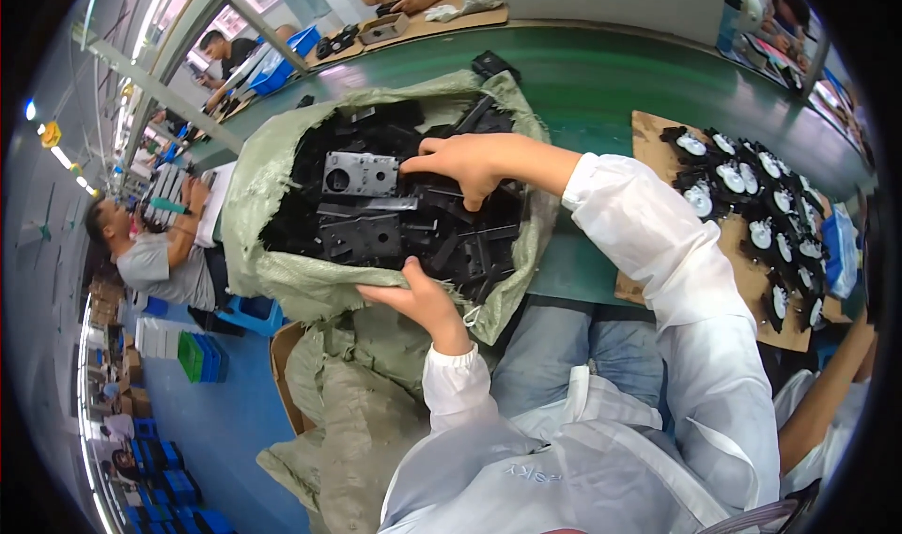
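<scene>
A woven green-grey sack [258, 205] lies open on the green bench, full of black moulded plastic parts [362, 236]. On top of the heap rests a flat grey-black panel [362, 174] with round holes. My right hand [470, 165] reaches over the heap from the right, fingers apart, one fingertip at the panel's right edge; I see nothing held in it. At the sack's near rim is my left hand [423, 301], thumb raised over the edge and fingers stretched flat along the outside. Its fingers touch the sack without visibly gripping it.
To the right, a cardboard sheet [648, 139] carries several black assemblies with white discs [731, 177], beside a blue bin [839, 250]. Folded sacks [362, 421] lie below the bench edge. Co-workers sit at the left [169, 252] and across the bench.
</scene>
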The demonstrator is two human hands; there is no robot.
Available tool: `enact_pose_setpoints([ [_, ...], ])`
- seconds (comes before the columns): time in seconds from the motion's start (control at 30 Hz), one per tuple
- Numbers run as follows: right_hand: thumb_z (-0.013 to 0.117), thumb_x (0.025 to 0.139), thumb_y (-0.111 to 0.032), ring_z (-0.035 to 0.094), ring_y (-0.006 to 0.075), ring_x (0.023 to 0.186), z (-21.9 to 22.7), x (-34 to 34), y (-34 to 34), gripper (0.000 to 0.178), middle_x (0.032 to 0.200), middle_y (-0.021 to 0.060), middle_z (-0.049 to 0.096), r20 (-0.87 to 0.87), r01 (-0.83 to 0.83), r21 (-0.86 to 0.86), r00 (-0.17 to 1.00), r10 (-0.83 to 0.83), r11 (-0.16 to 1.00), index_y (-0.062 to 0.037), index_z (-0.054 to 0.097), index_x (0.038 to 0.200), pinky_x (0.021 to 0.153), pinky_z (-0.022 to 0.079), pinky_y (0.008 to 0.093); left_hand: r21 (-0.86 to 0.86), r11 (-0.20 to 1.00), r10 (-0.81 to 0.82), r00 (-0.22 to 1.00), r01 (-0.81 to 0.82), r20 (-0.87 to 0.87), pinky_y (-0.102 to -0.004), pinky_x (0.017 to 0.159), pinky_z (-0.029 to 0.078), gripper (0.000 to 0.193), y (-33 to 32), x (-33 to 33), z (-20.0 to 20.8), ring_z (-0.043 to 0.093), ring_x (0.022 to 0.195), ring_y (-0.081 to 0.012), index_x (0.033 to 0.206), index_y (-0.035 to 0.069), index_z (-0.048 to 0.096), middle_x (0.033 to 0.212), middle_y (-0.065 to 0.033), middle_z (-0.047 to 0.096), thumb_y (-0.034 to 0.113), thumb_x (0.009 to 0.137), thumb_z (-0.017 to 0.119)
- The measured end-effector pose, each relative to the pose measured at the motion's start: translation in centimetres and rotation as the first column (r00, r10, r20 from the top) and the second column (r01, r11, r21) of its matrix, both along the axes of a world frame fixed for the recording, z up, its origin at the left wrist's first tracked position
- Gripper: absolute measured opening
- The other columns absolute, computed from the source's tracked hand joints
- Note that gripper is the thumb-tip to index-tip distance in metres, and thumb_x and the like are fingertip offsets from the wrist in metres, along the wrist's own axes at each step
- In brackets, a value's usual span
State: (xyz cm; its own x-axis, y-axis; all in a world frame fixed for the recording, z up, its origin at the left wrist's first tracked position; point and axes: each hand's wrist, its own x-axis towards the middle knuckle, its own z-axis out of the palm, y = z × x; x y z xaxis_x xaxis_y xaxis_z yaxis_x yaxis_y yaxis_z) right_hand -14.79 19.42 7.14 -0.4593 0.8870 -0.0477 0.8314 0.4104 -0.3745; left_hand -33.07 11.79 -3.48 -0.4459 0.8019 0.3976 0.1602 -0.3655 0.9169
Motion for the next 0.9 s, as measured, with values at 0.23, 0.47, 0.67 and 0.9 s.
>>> enact_pose_setpoints([
  [0.23,0.071,0.056,0.006,0.061,0.0336,0.1,0.6,2.8,-3.0,0.081,0.122,0.0072,0.058,-0.092,0.072,0.123,0.994,-0.061,0.99,-0.0155,0.052,0.132,0.086,0.053,0.0419,-0.033,0.999,0.019,0.994,-0.015,0.108,-0.0441,0.114,0.025,0.078,0.6,0.9,0.7,0.033,0.135,-0.0397,0.15,-0.01,0.01,0.151,-0.0327,0.021,0.013,0.088,0.051],
  [0.47,0.067,0.06,0.004,0.06,0.0326,0.096,-1.6,6.4,-5.3,0.065,0.117,0.0106,0.06,-0.374,0.166,0.333,0.927,-0.032,0.928,-0.0126,0.059,0.122,0.083,0.052,0.0392,-0.015,0.997,0.079,0.929,-0.079,0.363,-0.0451,0.116,0.023,0.079,0.2,3.2,2.5,0.028,0.138,-0.0427,0.151,-0.011,0.006,0.152,-0.0347,0.016,0.017,0.09,0.047],
  [0.67,0.063,0.064,0.0,0.058,0.0335,0.102,-3.0,8.3,-8.3,0.054,0.123,0.0135,0.058,-0.468,0.364,0.215,0.853,-0.232,0.906,-0.0061,0.062,0.118,0.09,0.049,0.0378,0.032,0.956,0.284,0.945,-0.292,0.162,-0.047,0.117,0.021,0.077,0.1,3.8,2.1,0.025,0.141,-0.0446,0.152,-0.009,0.007,0.155,-0.0325,0.014,0.018,0.092,0.045],
  [0.9,0.068,0.07,-0.006,0.049,0.0337,0.128,-8.6,6.9,-15.7,0.055,0.146,0.0165,0.044,-0.603,0.685,0.117,0.625,-0.496,0.719,-0.0036,0.056,0.123,0.103,0.044,0.0371,0.306,0.866,0.491,0.79,-0.397,-0.366,-0.0531,0.116,0.018,0.063,0.2,4.4,0.4,0.022,0.144,-0.0443,0.151,0.001,0.027,0.155,-0.0267,0.023,0.024,0.094,0.043],
])
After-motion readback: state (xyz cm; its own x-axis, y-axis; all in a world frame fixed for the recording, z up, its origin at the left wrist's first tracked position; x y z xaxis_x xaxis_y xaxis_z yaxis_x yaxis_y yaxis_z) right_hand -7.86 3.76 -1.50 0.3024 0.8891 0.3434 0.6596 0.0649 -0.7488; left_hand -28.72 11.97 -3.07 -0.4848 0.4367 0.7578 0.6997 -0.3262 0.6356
